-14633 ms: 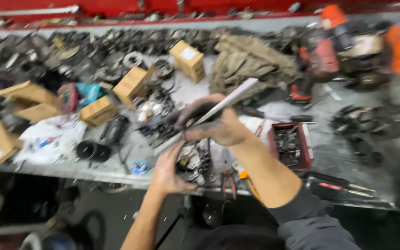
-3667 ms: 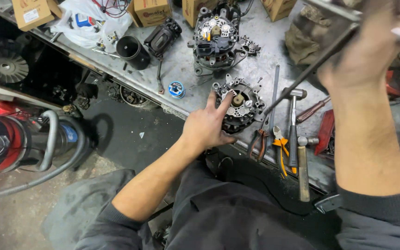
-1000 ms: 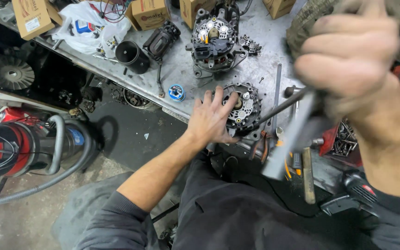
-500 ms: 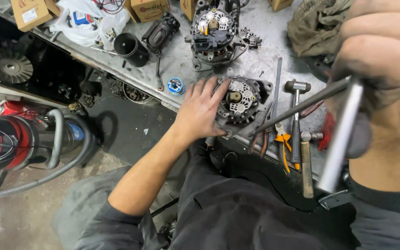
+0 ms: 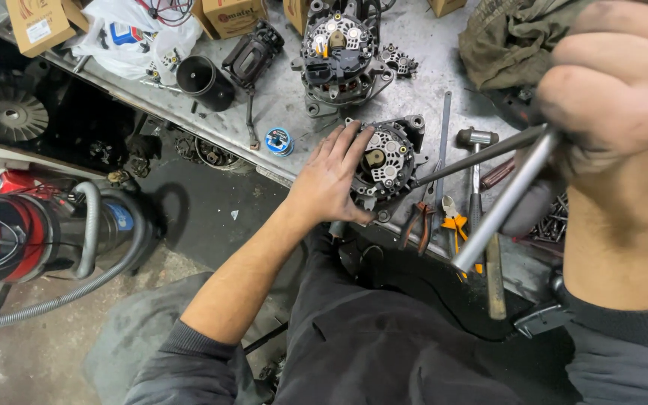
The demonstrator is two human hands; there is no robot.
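**Changes since the earlier pictures**

Left hand (image 5: pixel 331 180): 14.6 s ago it reaches up under a long tool above the bench; from 3.7 s ago on it lies on the alternator half (image 5: pixel 384 161). Fingers spread wide 1.0 s ago, now closer together along the part's left rim.

Alternator half: a little nearer the bench edge than 3.7 s ago; its vented face with the brown centre now shows more fully, less covered by fingers.

Right hand (image 5: pixel 609 90): high and blurred 1.0 s ago, now sharp and closed on the metal bars (image 5: pixel 504 199).

Thin dark rod (image 5: pixel 474 157): its tip now meets the part's right rim.
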